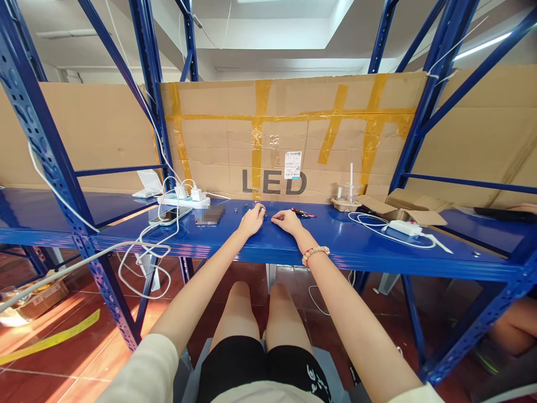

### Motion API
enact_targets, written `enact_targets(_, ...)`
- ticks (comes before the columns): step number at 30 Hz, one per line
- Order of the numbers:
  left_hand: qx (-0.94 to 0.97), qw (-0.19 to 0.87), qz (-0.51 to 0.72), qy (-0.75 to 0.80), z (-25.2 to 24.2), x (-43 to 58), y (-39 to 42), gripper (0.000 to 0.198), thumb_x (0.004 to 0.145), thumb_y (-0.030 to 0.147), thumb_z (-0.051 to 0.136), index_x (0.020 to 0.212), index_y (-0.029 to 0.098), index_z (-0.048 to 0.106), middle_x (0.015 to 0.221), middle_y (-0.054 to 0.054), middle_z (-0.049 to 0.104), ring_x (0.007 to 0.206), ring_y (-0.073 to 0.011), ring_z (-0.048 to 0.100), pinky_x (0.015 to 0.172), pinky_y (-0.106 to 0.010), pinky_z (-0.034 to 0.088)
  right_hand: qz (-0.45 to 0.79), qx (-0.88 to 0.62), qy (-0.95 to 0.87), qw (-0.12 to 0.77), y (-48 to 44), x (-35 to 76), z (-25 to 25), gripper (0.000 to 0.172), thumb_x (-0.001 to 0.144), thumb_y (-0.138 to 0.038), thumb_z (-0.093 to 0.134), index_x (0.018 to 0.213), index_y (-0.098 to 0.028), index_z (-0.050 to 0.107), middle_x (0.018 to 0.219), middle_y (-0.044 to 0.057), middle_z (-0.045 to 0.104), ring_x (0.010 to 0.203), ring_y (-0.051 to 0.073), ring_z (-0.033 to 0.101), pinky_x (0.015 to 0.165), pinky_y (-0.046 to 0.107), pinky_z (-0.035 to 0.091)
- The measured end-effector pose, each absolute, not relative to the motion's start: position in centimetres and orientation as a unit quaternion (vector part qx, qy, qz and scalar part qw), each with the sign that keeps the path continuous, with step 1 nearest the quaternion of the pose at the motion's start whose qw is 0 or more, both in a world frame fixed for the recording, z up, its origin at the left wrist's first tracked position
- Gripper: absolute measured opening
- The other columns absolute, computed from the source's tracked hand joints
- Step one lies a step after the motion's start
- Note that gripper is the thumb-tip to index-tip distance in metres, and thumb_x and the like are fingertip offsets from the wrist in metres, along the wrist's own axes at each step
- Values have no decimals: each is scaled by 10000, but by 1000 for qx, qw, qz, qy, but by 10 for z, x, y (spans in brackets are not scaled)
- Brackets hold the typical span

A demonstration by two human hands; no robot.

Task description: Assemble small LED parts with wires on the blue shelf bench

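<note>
My left hand point(253, 219) is closed in a pinch over the blue shelf top point(235, 238). A small dark thing shows at its fingertips, too small to name. Just to the right, my right hand point(287, 221) rests low on the same surface with fingers curled and pressed together. Whatever it may hold is hidden. A narrow gap separates the two hands. Behind the right hand lies a slim red-and-black tool point(304, 213), its kind unclear. Several tiny pieces lie scattered behind and left of my left hand.
A white power strip point(184, 200) with plugs and tangled cables stands at left, near a phone point(170, 216). A clear plastic cup point(348, 193), flattened cardboard point(403, 208) and a white adapter point(405, 227) with its cord sit at right. Blue posts and a cardboard wall point(210, 145) enclose the shelf.
</note>
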State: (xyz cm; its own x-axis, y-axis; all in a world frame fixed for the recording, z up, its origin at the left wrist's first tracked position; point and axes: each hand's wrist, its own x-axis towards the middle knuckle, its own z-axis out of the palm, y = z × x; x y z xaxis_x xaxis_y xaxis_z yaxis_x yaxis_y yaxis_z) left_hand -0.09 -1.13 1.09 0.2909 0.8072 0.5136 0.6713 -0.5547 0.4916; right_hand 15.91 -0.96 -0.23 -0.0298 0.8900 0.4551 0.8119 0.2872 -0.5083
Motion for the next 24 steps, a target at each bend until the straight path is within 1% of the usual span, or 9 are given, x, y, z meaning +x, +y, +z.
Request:
enact_targets(3,800,92,369,464,10,-1,-10,262,879,300,267,986,222,493,818,-33,628,816,-178,583,774,-323,429,51,-612,-698,368,-11,158,-1,138,697,-315,628,767,-215,691,820,12,684,815,149,619,730,250,476)
enact_targets(8,804,96,365,459,10,0,-10,250,873,292,283,987,228,495,796,-23,619,786,-167,591,774,-316,432,65,-625,-684,370,-14,155,1,100,658,-282,634,718,-216,678,747,-1,674,787,149,615,703,246,469)
enact_targets(13,808,89,362,457,10,0,-10,243,871,300,295,970,229,505,769,-17,615,785,-169,593,803,-329,427,73,-624,-684,371,-15,155,2,78,641,-262,632,695,-214,661,729,-12,667,763,138,611,673,231,458)
enact_targets(17,809,87,362,455,10,0,-10,247,872,304,291,970,226,504,767,-18,615,787,-173,595,810,-338,426,69,-614,-691,375,-14,156,0,78,647,-274,635,686,-208,650,724,-14,665,737,134,608,642,228,448)
enact_targets(24,813,88,357,450,9,0,-8,260,873,304,295,995,218,508,800,-28,621,797,-167,599,799,-320,435,63,-594,-707,380,-12,158,-1,130,673,-329,642,684,-200,642,749,3,671,742,146,605,624,237,443)
